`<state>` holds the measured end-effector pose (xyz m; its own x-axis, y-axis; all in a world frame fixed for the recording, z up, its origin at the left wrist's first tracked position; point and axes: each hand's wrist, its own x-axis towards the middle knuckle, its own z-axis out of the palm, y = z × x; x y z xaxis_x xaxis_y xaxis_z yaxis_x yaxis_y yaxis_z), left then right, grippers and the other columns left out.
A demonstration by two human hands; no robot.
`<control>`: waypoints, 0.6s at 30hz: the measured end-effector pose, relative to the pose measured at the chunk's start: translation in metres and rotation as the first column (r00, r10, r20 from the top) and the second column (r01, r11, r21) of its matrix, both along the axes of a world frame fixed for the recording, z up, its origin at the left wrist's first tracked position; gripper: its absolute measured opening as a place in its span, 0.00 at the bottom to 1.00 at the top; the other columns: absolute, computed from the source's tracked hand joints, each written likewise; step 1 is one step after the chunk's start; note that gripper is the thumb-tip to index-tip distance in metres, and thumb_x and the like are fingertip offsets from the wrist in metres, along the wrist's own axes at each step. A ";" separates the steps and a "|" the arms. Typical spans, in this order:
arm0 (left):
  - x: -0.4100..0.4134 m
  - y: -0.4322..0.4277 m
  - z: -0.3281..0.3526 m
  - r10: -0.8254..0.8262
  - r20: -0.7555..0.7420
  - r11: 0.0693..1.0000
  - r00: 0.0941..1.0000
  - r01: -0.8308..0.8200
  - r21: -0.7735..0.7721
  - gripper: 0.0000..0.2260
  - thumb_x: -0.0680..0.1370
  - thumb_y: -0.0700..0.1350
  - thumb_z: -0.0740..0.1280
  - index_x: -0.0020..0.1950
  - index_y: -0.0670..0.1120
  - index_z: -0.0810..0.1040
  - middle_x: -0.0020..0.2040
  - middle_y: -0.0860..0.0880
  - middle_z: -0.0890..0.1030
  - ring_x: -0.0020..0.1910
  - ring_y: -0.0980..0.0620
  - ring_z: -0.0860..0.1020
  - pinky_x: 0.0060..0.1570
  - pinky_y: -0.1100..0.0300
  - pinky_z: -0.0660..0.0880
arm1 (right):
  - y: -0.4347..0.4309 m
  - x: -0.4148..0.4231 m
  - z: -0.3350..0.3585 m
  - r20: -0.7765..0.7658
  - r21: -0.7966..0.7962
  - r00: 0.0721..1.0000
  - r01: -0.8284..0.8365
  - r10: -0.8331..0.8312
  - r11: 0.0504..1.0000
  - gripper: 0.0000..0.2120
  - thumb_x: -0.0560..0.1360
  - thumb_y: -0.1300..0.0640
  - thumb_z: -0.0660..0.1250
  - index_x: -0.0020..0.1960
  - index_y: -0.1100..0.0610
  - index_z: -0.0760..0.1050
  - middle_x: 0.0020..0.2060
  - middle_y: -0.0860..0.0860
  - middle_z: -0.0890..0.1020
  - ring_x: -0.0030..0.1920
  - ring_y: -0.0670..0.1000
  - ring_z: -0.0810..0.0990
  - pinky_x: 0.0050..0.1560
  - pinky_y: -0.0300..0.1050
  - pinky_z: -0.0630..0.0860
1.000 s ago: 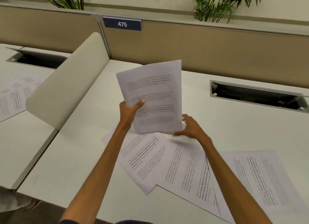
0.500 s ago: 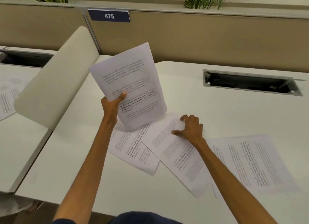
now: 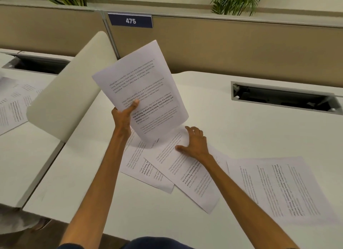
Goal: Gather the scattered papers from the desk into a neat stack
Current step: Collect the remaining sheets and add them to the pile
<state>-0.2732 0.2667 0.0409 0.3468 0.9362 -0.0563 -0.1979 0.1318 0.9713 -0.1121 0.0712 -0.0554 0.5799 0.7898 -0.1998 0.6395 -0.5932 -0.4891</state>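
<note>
My left hand [image 3: 124, 117] holds a bundle of printed papers [image 3: 143, 89] upright above the white desk [image 3: 241, 130], thumb on the front sheet, the bundle tilted left. My right hand [image 3: 194, 143] lies flat, fingers spread, on a printed sheet [image 3: 185, 170] that lies skewed on the desk. Another sheet [image 3: 146, 172] lies partly under it to the left. Further right, papers [image 3: 278, 187] lie flat and overlapping near the desk's right side.
A cream curved divider [image 3: 70, 87] separates this desk from the left desk, where more papers [image 3: 14, 104] lie. A cable slot [image 3: 282, 98] is cut into the desk at the back right. A beige partition with sign 475 [image 3: 130, 20] stands behind.
The held bundle has tilted left and moved left of the right hand. My right hand came down from the bundle's lower edge and now presses flat on a desk sheet.
</note>
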 end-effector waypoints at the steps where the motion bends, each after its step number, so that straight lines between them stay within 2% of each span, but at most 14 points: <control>1: -0.001 0.001 0.000 0.004 0.003 1.000 1.000 -0.004 -0.003 0.12 0.75 0.37 0.73 0.57 0.47 0.80 0.47 0.55 0.87 0.46 0.52 0.86 0.43 0.54 0.83 | 0.002 -0.005 -0.001 0.008 -0.044 1.000 -0.017 0.017 0.999 0.51 0.65 0.32 0.72 0.78 0.53 0.55 0.76 0.56 0.60 0.76 0.58 0.58 0.72 0.55 0.59; 3: -0.002 0.003 -0.001 0.010 0.008 1.000 1.000 -0.010 -0.007 0.13 0.75 0.37 0.73 0.57 0.47 0.79 0.47 0.55 0.87 0.45 0.52 0.86 0.42 0.55 0.83 | 0.006 -0.015 -0.003 0.035 -0.088 0.999 -0.018 0.022 0.996 0.54 0.63 0.30 0.72 0.78 0.55 0.54 0.76 0.57 0.58 0.76 0.59 0.56 0.73 0.55 0.56; 5: -0.002 0.004 -0.002 0.017 0.013 1.000 1.000 -0.016 -0.011 0.13 0.75 0.37 0.73 0.58 0.45 0.79 0.48 0.54 0.87 0.45 0.52 0.86 0.43 0.54 0.83 | 0.010 -0.025 -0.002 0.054 -0.075 0.998 -0.022 0.026 0.997 0.54 0.62 0.29 0.71 0.77 0.56 0.56 0.75 0.56 0.61 0.74 0.58 0.59 0.71 0.56 0.57; 10: -0.002 0.005 -0.003 0.041 0.004 0.998 0.999 -0.040 -0.045 0.20 0.74 0.37 0.74 0.64 0.38 0.77 0.54 0.47 0.85 0.48 0.49 0.86 0.47 0.50 0.84 | 0.020 -0.042 0.004 0.104 -0.058 0.992 -0.061 0.067 0.996 0.46 0.65 0.34 0.73 0.74 0.56 0.62 0.68 0.54 0.71 0.67 0.56 0.68 0.65 0.54 0.62; 13: 0.002 0.005 -0.001 0.024 0.004 0.999 1.000 -0.024 -0.042 0.17 0.73 0.37 0.74 0.62 0.40 0.79 0.55 0.45 0.85 0.49 0.47 0.85 0.48 0.48 0.83 | 0.021 -0.048 0.005 0.092 -0.049 0.993 -0.066 0.070 0.997 0.35 0.68 0.40 0.74 0.69 0.55 0.69 0.62 0.54 0.78 0.62 0.56 0.74 0.62 0.53 0.64; 16: 0.004 0.006 0.004 0.028 0.018 0.999 0.999 -0.028 -0.036 0.12 0.74 0.37 0.74 0.56 0.46 0.81 0.51 0.49 0.86 0.47 0.49 0.85 0.45 0.51 0.83 | 0.022 -0.053 0.006 0.053 -0.003 0.998 -0.036 0.036 0.999 0.22 0.69 0.46 0.74 0.58 0.54 0.77 0.51 0.53 0.84 0.53 0.56 0.80 0.57 0.50 0.66; 18: 0.002 0.007 0.006 0.034 0.033 0.999 0.999 -0.033 -0.034 0.12 0.74 0.37 0.74 0.56 0.46 0.80 0.50 0.50 0.86 0.46 0.50 0.85 0.43 0.53 0.83 | 0.022 -0.057 0.006 0.026 0.000 0.999 -0.026 0.026 1.000 0.14 0.69 0.48 0.73 0.50 0.55 0.79 0.45 0.53 0.85 0.48 0.56 0.82 0.50 0.48 0.67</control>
<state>-0.2715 0.2734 0.0472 0.3172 0.9452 -0.0771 -0.2352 0.1572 0.9592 -0.1692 0.0935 -0.0490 0.5645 0.8045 -0.1846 0.6670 -0.5764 -0.4721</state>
